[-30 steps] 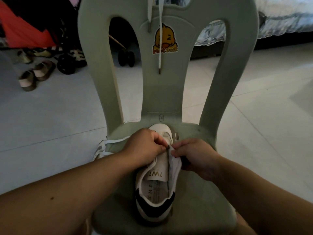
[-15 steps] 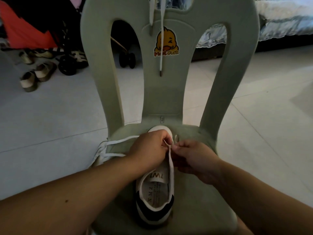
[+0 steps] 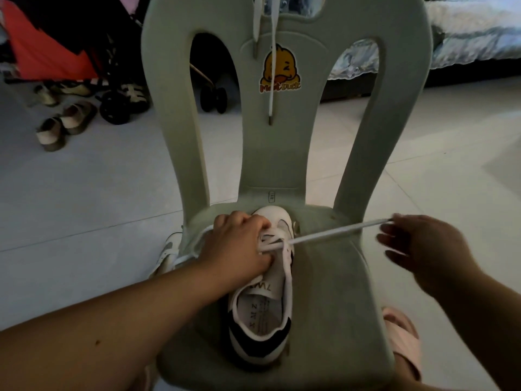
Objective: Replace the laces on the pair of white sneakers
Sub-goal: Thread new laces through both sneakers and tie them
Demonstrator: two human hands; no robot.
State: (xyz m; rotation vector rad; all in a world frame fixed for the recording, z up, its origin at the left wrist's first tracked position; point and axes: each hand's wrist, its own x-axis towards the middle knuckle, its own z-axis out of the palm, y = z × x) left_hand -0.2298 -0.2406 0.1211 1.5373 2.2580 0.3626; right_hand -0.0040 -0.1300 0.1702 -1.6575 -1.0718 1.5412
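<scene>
One white sneaker (image 3: 265, 306) with a dark heel band is lying on the seat of a pale green plastic chair (image 3: 338, 306). Its toe is pointing toward the backrest and its heel toward me. Its opening is facing up, and I am seeing only a printed insole and the tongue inside it. On my feed the left hand (image 3: 239, 244) is curling over the forefoot and gripping the shoe there, fingers bent down across the eyelet rows. The lace (image 3: 338, 230) is crossing the eyelets nearest the toe, just beside those fingers, and running taut to the right above the seat. It is ending at the right hand (image 3: 423, 249), which is pinching its tip between thumb and forefinger while the other fingers are spreading loosely. That hand is blurring, so I am reading the pinch partly from the tight line. Another white length is trailing from under the left hand off the seat's left edge, toward a second sneaker (image 3: 169, 246) standing on the floor just beside the chair, partly hidden by the seat. A spare lace (image 3: 272, 108) is hanging over the top of the backrest and dangling across a duck sticker (image 3: 284, 71). A pink slipper (image 3: 403, 342) is showing below the seat's right edge.
</scene>
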